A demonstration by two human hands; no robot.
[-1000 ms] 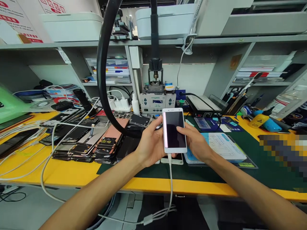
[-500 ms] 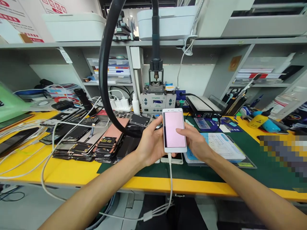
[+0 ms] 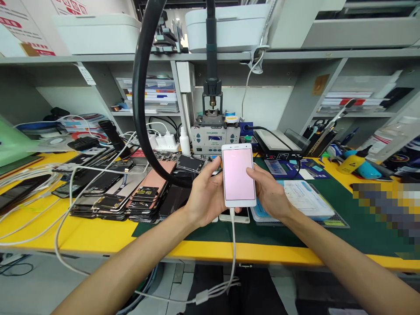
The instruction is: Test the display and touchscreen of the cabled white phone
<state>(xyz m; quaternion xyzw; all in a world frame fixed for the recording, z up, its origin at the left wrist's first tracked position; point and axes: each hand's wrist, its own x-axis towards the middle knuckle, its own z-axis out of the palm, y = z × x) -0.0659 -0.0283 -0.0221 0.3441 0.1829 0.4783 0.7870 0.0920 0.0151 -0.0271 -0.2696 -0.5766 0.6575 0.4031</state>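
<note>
A white smartphone (image 3: 239,176) with a lit, pale pink screen is held upright between my two hands. My left hand (image 3: 206,194) grips its left side, thumb along the edge and the other fingers partly hidden behind. On the right, my right hand (image 3: 271,192) holds the other edge, its thumb resting at the screen's right border. A white charging cable (image 3: 233,236) is plugged into the phone's bottom end and hangs over the bench edge. Beneath the hands, another phone (image 3: 241,217) lies on the green mat (image 3: 262,236), mostly covered.
Stacks of phone parts (image 3: 144,201) fill the left of the yellow bench (image 3: 108,232). A thick black hose (image 3: 139,87) arches down close to my left hand. Behind the phone stands a grey soldering station (image 3: 215,138). Plastic cases (image 3: 305,199) lie at right.
My right thumb has moved right, from over the screen to its right border. The black strip on the screen's left side is gone; pink now fills it.
</note>
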